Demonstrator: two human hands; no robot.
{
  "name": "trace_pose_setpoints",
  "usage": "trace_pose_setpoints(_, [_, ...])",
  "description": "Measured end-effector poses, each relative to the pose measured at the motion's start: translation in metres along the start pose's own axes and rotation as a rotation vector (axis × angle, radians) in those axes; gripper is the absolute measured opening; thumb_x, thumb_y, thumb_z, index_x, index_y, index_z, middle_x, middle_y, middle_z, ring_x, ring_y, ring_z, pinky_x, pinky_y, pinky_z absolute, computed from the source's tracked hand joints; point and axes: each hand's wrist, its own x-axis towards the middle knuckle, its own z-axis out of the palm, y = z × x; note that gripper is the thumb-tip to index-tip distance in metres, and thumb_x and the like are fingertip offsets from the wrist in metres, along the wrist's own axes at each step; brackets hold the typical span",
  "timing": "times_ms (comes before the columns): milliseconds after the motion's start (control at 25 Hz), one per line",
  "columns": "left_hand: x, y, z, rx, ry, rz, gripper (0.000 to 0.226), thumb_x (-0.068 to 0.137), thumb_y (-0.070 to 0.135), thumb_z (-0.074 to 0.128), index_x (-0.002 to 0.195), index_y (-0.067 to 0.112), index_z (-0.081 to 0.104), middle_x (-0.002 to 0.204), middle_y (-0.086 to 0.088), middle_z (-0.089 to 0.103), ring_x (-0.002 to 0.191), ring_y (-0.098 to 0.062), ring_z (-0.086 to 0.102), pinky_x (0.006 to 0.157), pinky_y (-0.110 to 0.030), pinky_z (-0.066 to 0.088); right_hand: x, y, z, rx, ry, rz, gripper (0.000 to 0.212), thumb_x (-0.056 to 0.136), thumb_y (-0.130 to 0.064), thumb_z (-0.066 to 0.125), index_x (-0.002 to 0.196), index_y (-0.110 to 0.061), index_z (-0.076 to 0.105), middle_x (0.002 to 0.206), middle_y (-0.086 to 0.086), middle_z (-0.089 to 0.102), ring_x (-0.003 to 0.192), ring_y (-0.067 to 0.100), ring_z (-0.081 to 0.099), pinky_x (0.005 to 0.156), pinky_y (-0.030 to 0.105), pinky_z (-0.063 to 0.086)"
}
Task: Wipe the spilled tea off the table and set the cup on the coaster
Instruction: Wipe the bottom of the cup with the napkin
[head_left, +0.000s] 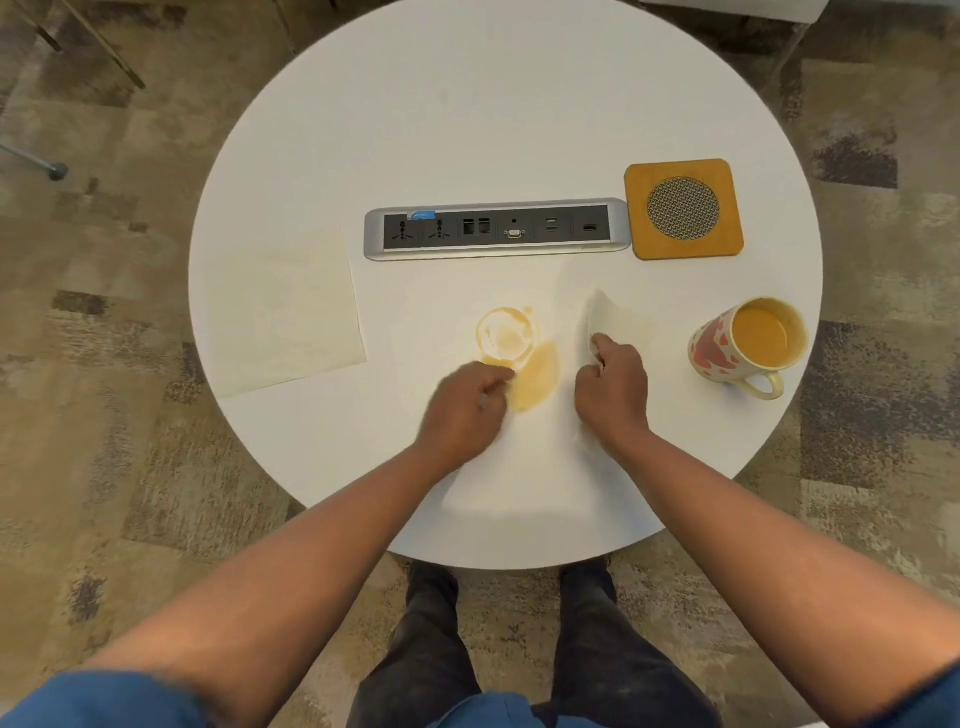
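Both bare forearms reach forward toward twelve o'clock, converging slightly, with blue sleeves pushed up near the elbows. The left hand (464, 408) is knuckles-up, fingers curled under in a loose fist. The right hand (613, 389), at its three o'clock, is likewise curled, fingers pinched closed.

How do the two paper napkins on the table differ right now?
The left napkin lies flat and untouched near the table edge; the held napkin is gripped by both the left hand and right hand, one corner lifted. The held napkin lies beside the tea spill. Both look pale and unstained.
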Motion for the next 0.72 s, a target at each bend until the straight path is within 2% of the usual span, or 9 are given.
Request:
trace_pose_setpoints(80, [0.013,-0.034,-0.014,0.227,0.143,0.040,0.032,0.090,0.009,0.055,0.116,0.009,0.073,0.111,-0.010,0.072,0.102,-0.032,0.066,0.090,-0.034,0.046,0.010,0.004,0.004,-0.083,0.019,-0.064,0.050,0.091,-0.004,0.039,0.139,-0.010,0.053,0.124,0.012,0.052,0.117,0.027,0.051,0.097,0.028,0.039])
trace_pose_setpoints(200, [0.022,-0.073,-0.028,0.450,0.223,0.101,0.035,0.087,0.007,0.056,0.119,0.009,0.071,0.114,-0.011,0.067,0.103,-0.038,0.060,0.089,-0.041,0.047,0.023,0.012,0.012,-0.151,0.036,-0.166,0.049,0.091,-0.004,0.040,0.137,-0.010,0.058,0.123,0.015,0.055,0.118,0.033,0.051,0.102,0.044,0.043])
trace_pose_setpoints(320, [0.021,-0.080,-0.029,0.561,0.275,0.224,0.035,0.085,0.005,0.061,0.119,0.008,0.068,0.115,-0.011,0.064,0.102,-0.034,0.053,0.085,-0.043,0.045,0.033,0.013,0.015,-0.093,0.069,-0.222,0.044,0.089,-0.003,0.041,0.125,-0.006,0.066,0.127,0.013,0.056,0.120,0.033,0.051,0.105,0.037,0.040])
trace_pose_setpoints(440, [0.022,-0.085,-0.028,0.606,0.269,0.265,0.035,0.087,0.008,0.060,0.122,0.007,0.065,0.117,-0.011,0.061,0.105,-0.032,0.049,0.088,-0.042,0.043,0.039,0.013,0.015,-0.077,0.049,-0.279,0.038,0.093,-0.004,0.039,0.121,-0.006,0.065,0.142,0.012,0.054,0.135,0.027,0.044,0.113,0.029,0.030])
trace_pose_setpoints(600, [0.022,-0.086,-0.028,0.617,0.206,0.205,0.038,0.090,0.014,0.053,0.127,0.010,0.060,0.123,-0.011,0.056,0.113,-0.035,0.049,0.097,-0.043,0.040,0.042,0.013,0.018,-0.026,-0.004,-0.293,0.032,0.099,-0.004,0.038,0.121,-0.009,0.061,0.154,0.009,0.044,0.149,0.023,0.027,0.119,0.030,0.021])
trace_pose_setpoints(720, [0.023,-0.082,-0.029,0.606,0.155,0.164,0.040,0.092,0.020,0.046,0.129,0.012,0.056,0.126,-0.009,0.052,0.116,-0.035,0.046,0.101,-0.044,0.038,0.041,0.012,0.020,-0.003,-0.004,-0.308,0.032,0.100,-0.006,0.036,0.121,-0.008,0.060,0.154,0.008,0.043,0.151,0.021,0.023,0.119,0.035,0.022])
